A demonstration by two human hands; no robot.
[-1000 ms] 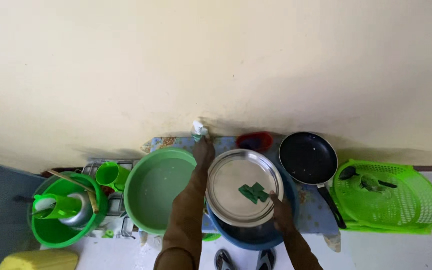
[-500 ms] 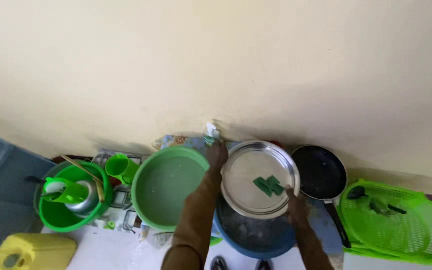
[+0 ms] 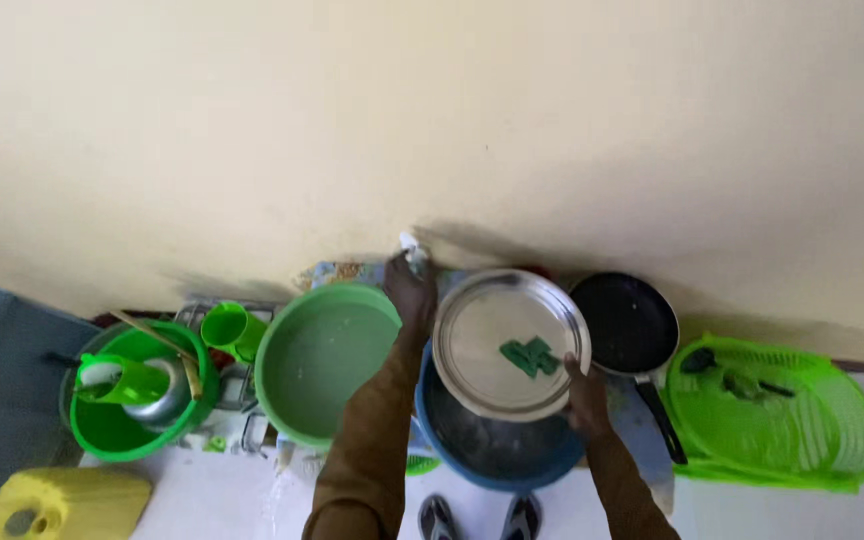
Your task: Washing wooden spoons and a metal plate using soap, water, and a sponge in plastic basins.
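My right hand (image 3: 584, 392) grips the near right rim of a round steel plate (image 3: 482, 340), held tilted over a blue basin (image 3: 492, 455). A green scouring pad (image 3: 530, 356) lies on the plate. My left hand (image 3: 411, 292) reaches to the back by the wall and is closed around a small bottle whose white cap (image 3: 409, 243) sticks out above the fingers. A light green basin (image 3: 320, 355) with water in it sits just left of my left arm.
A black frying pan (image 3: 624, 322) lies right of the plate, and a lime green basket (image 3: 782, 415) with utensils beyond it. At the left are a green bucket (image 3: 132, 425) holding a cup and a metal pot, a green cup (image 3: 227, 325), and a yellow jerrycan (image 3: 57, 505).
The view has shifted, so everything sits further right and higher in frame. Both hands keep their holds; the plate stays over the blue basin.
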